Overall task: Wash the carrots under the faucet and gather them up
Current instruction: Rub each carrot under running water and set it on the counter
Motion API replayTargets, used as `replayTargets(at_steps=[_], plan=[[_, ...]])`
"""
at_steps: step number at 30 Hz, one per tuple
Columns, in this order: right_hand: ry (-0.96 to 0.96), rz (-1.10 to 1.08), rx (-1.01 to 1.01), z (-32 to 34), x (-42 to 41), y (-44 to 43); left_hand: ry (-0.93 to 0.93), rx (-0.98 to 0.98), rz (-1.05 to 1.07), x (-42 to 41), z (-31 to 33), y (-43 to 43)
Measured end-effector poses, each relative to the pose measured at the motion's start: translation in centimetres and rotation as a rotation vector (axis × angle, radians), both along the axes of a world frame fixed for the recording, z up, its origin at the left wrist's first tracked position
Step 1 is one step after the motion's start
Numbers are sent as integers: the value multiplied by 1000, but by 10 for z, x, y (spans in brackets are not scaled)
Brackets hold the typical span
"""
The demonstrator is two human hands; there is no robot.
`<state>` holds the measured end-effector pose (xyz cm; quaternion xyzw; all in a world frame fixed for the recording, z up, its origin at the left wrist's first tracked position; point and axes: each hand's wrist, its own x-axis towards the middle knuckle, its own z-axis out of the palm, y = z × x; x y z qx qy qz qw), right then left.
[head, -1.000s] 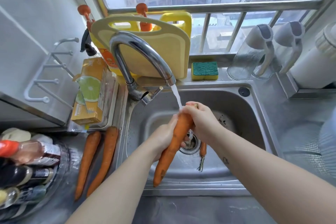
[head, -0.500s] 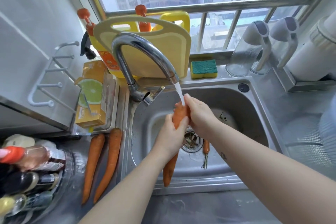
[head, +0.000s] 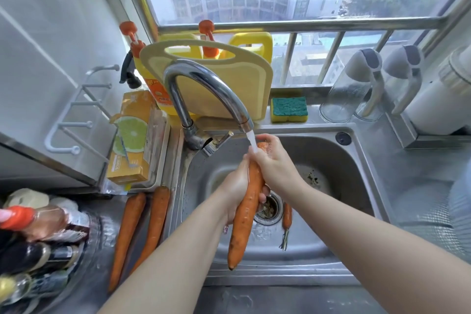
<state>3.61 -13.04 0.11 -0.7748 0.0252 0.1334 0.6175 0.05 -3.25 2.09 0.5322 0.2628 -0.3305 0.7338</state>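
Note:
A long orange carrot (head: 246,214) hangs over the steel sink (head: 362,168), its thick end under the stream from the curved faucet (head: 204,84). My left hand (head: 235,186) grips its middle from the left. My right hand (head: 274,160) wraps its top end, right under the water. A small thin carrot (head: 287,215) lies in the basin beside the drain (head: 270,209). Two long carrots (head: 127,234) (head: 154,224) lie side by side on the wet counter left of the sink.
Behind the faucet lean a yellow cutting board (head: 229,89) and yellow detergent jugs. A green-and-yellow sponge (head: 289,109) sits on the ledge. An orange box (head: 132,135) lies left, bottles (head: 38,232) at the near left, glass jugs (head: 356,89) at the right.
The carrot has shifted down through my hands, so more of its lower part shows below my left hand. My right hand has slid to the top end, under the stream.

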Motion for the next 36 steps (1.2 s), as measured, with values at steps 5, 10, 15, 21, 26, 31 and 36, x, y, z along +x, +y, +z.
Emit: replayTargets(at_steps=[5,10,15,21,26,31,36], plan=[[92,-118,51,2,5,5,-28,76,-73,-2,-11,4],[628,-318,454,11,12,6,-87,-8,-133,-4,-13,9],[520,-19,477,8,-3,2,164,-353,51,-1,-10,11],[228,93,221,1,-11,-9,178,-231,31,-5,-15,9],[112,-187,9,-6,3,-3,-126,119,-14,-8,-16,-9],[404,-366,177,1,8,5,-407,258,-129,-18,-27,-8],[705,-438,587,15,9,11,-538,407,-196,-20,-32,6]])
